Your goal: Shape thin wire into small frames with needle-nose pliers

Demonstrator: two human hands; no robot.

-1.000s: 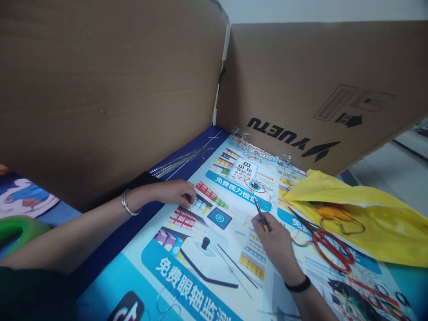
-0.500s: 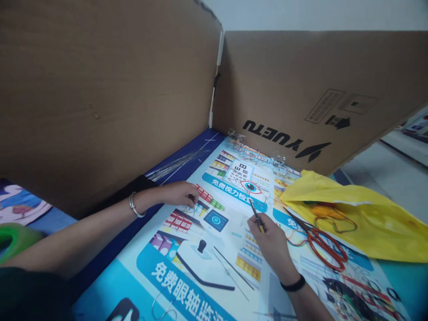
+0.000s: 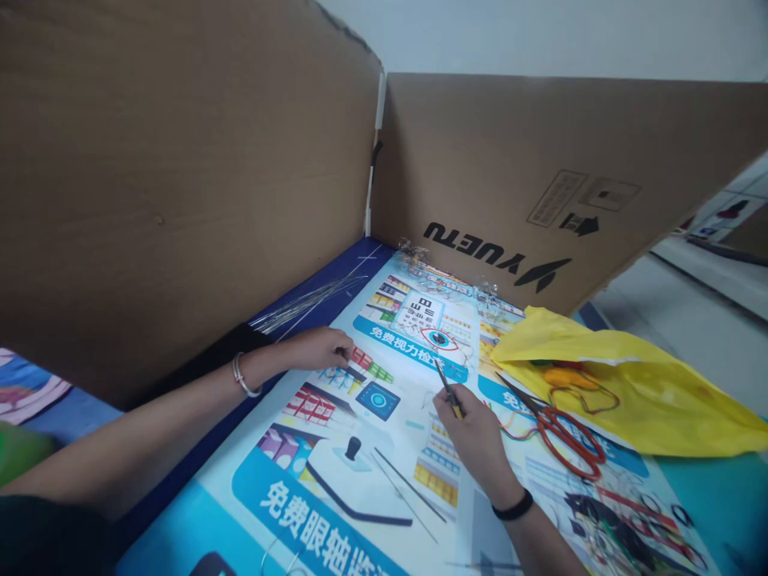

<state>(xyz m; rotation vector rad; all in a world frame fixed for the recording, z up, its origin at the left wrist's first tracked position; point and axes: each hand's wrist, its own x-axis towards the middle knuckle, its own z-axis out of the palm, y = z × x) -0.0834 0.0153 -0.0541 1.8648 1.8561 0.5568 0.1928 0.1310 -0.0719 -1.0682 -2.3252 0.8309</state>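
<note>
My left hand (image 3: 321, 349) hovers over or rests on the printed poster (image 3: 414, 428), its fingers pinched together; anything between them is too small to make out. In my right hand (image 3: 474, 432) is a slim pair of needle-nose pliers (image 3: 447, 387), with dark pointed jaws and a bit of yellow handle showing. The jaws point away from me, toward the printed eye chart. Most of the handle is hidden in my palm. Two thin dark rods (image 3: 414, 485) appear on the poster between my forearms, and a curled wire (image 3: 270, 552) shows near the bottom edge.
Orange-handled scissors (image 3: 570, 440) lie right of my right hand, beside a yellow bag (image 3: 666, 400) with orange yarn (image 3: 567, 378). Straight wires (image 3: 312, 302) lie along the left cardboard wall (image 3: 180, 176). Tangled wire (image 3: 414, 252) sits by the back cardboard panel (image 3: 510, 160).
The view has shifted slightly, so most of the scene sits a little further left. Both hands keep nearly the same pose, and the pliers stay in my right hand.
</note>
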